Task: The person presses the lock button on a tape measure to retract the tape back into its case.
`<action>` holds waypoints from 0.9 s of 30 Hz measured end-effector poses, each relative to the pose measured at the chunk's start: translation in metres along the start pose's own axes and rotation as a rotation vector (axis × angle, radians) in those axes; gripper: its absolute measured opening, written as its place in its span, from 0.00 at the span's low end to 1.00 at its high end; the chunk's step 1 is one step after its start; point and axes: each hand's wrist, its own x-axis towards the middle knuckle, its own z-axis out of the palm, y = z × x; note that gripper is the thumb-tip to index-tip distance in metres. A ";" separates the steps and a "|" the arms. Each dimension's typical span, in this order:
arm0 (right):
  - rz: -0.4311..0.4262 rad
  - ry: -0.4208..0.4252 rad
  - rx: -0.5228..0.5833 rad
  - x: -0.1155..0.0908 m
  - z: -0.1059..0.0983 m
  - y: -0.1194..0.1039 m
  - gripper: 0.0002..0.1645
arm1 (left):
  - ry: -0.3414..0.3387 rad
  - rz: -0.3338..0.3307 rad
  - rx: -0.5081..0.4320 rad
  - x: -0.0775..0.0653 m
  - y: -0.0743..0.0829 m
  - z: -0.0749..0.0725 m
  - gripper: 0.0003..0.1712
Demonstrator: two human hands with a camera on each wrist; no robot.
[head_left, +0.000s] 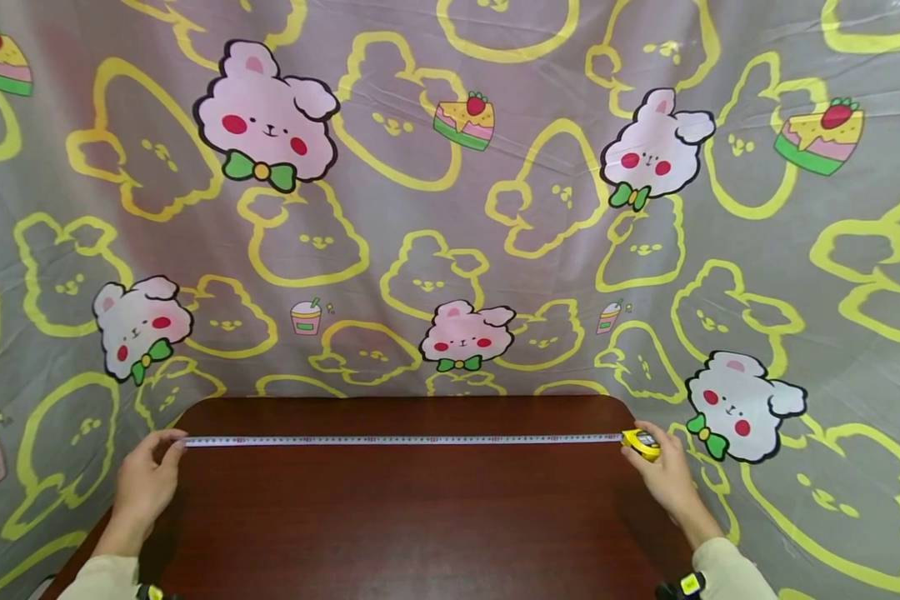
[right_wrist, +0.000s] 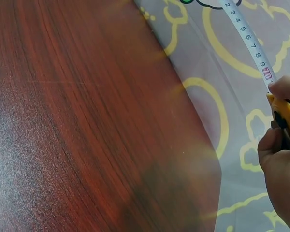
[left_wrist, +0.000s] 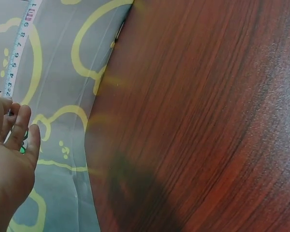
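Observation:
A white measuring tape [head_left: 405, 439] stretches straight across the far part of the dark wooden table [head_left: 420, 517], from its left edge to its right edge. My left hand [head_left: 150, 475] pinches the tape's free end at the left; in the left wrist view the tape [left_wrist: 20, 46] runs up from my fingers [left_wrist: 19, 128]. My right hand [head_left: 663, 471] grips the yellow tape case [head_left: 641, 443] at the table's right edge. The right wrist view shows the case [right_wrist: 282, 118] between my fingers and the tape [right_wrist: 249, 41] leading away.
A grey cloth [head_left: 450, 208] printed with yellow outlines, pink rabbits and cake slices hangs behind the table and drapes round both sides. The tabletop [right_wrist: 77, 135] has rounded far corners.

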 end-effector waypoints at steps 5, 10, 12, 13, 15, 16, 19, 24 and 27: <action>-0.007 -0.031 0.014 -0.001 -0.001 0.001 0.34 | -0.023 -0.001 -0.005 0.001 -0.002 -0.001 0.14; -0.006 -0.061 0.031 0.000 0.001 -0.002 0.36 | -0.024 0.036 0.012 0.001 -0.003 -0.001 0.13; 0.009 -0.074 0.028 0.000 0.001 -0.004 0.38 | -0.026 0.050 0.020 0.001 -0.004 -0.001 0.13; 0.018 -0.080 0.026 0.000 0.001 -0.004 0.38 | -0.027 0.054 0.021 0.001 -0.004 -0.001 0.13; 0.028 -0.088 0.023 0.000 0.002 -0.005 0.40 | -0.032 0.062 0.018 0.000 -0.003 -0.001 0.13; 0.032 -0.091 0.021 0.000 0.003 -0.005 0.40 | -0.033 0.066 0.017 0.000 -0.003 0.000 0.13; 0.032 -0.089 0.017 0.000 0.004 -0.005 0.40 | -0.029 0.090 0.008 0.000 -0.003 0.000 0.13; 0.028 -0.083 -0.001 0.000 0.006 -0.004 0.41 | -0.018 0.147 0.002 -0.001 -0.003 0.003 0.11; 0.018 -0.078 -0.003 0.000 0.007 -0.004 0.40 | -0.017 0.165 0.007 -0.001 -0.004 0.004 0.09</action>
